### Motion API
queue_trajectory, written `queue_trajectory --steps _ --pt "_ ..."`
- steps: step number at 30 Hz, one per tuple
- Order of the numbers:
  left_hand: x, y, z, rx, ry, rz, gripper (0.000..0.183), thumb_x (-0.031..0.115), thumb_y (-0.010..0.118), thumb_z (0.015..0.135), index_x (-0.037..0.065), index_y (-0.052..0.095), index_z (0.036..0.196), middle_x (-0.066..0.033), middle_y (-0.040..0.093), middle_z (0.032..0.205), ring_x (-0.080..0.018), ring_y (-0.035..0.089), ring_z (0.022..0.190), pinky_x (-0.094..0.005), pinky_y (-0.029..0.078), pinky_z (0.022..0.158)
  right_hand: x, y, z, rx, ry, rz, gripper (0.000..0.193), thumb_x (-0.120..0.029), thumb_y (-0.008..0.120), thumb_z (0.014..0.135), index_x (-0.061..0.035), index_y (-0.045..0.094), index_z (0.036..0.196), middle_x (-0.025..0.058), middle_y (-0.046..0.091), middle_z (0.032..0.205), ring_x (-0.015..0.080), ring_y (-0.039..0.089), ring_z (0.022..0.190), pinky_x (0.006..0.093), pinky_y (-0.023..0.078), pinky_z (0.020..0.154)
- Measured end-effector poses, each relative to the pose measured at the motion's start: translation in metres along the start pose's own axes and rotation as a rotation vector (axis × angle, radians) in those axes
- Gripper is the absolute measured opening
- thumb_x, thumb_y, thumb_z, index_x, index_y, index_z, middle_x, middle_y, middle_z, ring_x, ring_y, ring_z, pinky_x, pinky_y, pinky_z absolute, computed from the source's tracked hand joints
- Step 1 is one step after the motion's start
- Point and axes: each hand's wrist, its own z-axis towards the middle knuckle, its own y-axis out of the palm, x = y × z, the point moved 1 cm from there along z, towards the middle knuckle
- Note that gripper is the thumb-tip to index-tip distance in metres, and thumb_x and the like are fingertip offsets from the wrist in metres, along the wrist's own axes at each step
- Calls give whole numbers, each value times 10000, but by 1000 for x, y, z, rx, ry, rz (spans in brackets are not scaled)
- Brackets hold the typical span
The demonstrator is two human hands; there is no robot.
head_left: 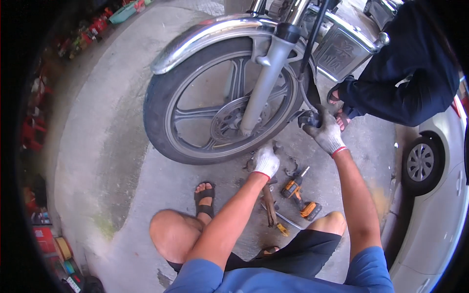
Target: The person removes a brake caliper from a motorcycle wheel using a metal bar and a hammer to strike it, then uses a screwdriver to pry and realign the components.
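Observation:
My right hand (326, 132), in a white glove with dark, dirty fingers, is closed on a dark brake caliper (308, 118) behind the motorcycle's front wheel (188, 158). A thin grey hose (306, 95) runs from above down to the caliper. My left hand (266, 161), in the same kind of glove, is low beside the tyre's bottom edge. Its fingers look bunched, and what they hold, if anything, is hidden. A brake disc (222, 122) sits at the wheel's hub, beside the silver fork leg (261, 93).
An orange and black cordless impact driver (298, 195) lies on the concrete between my knees. Next to it are a wooden-handled hammer (269, 205) and a yellow-ended tool (282, 228). Another person's dark-trousered leg (405, 73) stands at right, near a white car (439, 210).

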Motion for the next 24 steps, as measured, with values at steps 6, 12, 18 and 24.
queue_trajectory --steps 6,12,18,24 --pt "-36 -30 -19 184 -108 57 499 373 617 879 -48 587 1145 -315 636 1061 -449 604 1037 -476 479 883 -11 12 -7 -98 41 76 762 -418 748 724 -38 493 1333 248 637 1146 382 614 1084 429 478 932" --pt "-58 -10 -56 166 -134 -13 426 353 622 892 -21 610 1096 -282 663 960 -448 627 961 -495 496 804 -7 5 -2 -225 85 336 612 -413 675 799 -10 567 1247 209 687 1004 321 670 953 394 509 847" --pt "-70 -6 -72 91 -199 50 393 259 623 834 17 611 1143 -305 641 1050 -459 615 1005 -523 491 873 -58 -56 -5 -516 333 207 551 -472 613 852 -7 628 1147 160 702 924 211 673 862 350 517 786" --pt "-106 4 -68 -11 -368 182 347 213 611 827 -7 632 1095 -297 646 1063 -439 626 1024 -504 505 876 -36 -34 -4 -402 142 211 537 -461 644 837 2 621 1108 157 703 939 245 681 892 356 509 818"
